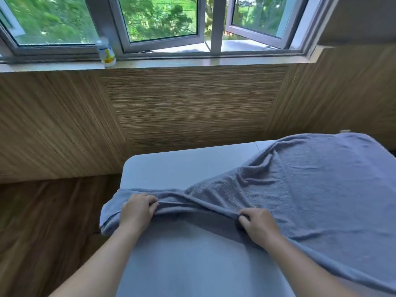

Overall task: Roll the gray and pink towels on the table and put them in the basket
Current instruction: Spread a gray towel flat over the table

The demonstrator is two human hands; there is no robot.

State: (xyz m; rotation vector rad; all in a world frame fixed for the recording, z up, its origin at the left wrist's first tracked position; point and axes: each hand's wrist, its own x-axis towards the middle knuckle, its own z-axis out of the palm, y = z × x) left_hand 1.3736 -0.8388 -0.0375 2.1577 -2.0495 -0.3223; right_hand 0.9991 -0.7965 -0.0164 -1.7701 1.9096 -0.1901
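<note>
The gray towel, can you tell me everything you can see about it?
The gray towel is bluish gray and looks like soft, fluffy terry cloth. It lies spread and wrinkled over the right side of the pale table, and runs out of the picture on the right. Its left end is bunched into a thick fold. The left hand and right hand both grip that fold. One corner hangs over the table's left edge.

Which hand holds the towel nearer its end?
The left hand, where the gray terry towel droops off the white table; the right hand grips farther along.
</note>
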